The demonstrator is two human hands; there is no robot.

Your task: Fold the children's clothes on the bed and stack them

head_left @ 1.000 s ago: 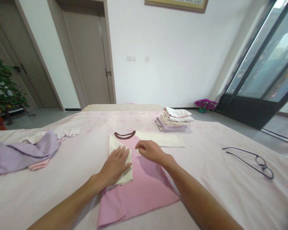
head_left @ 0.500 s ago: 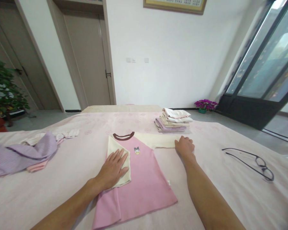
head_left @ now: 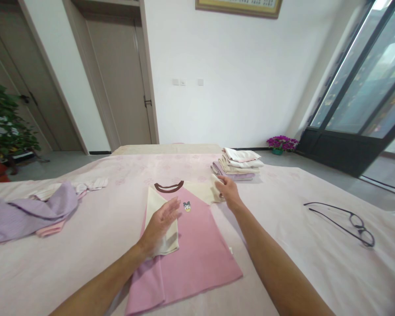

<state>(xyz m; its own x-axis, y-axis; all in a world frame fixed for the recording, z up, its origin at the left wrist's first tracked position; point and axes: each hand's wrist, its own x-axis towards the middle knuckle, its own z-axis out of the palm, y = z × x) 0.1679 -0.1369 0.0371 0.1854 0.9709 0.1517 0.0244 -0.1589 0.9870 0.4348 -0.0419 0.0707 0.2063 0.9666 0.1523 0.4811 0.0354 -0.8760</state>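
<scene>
A pink child's shirt (head_left: 197,250) with cream sleeves, a brown neckband and a small duck-face patch lies spread on the bed. Its left-side cream sleeve (head_left: 170,242) is folded down over the front, and that side edge is turned inward. Just above this folded sleeve hovers my left hand (head_left: 159,226), fingers stretched out and holding nothing. At the right, my right hand (head_left: 228,192) grips the cuff end of the other cream sleeve (head_left: 199,192), which is lifted and bent back toward the shirt's body.
Behind my right hand stands a stack of folded clothes (head_left: 240,164). Eyeglasses (head_left: 357,224) lie on the right of the pink bedsheet (head_left: 283,254). Rumpled clothes, including a lilac garment (head_left: 39,210), are heaped at the left.
My right hand has moved left, carrying the sleeve's cuff inward from its outstretched position. My left hand has risen off the folded sleeve, where it was lying flat.
</scene>
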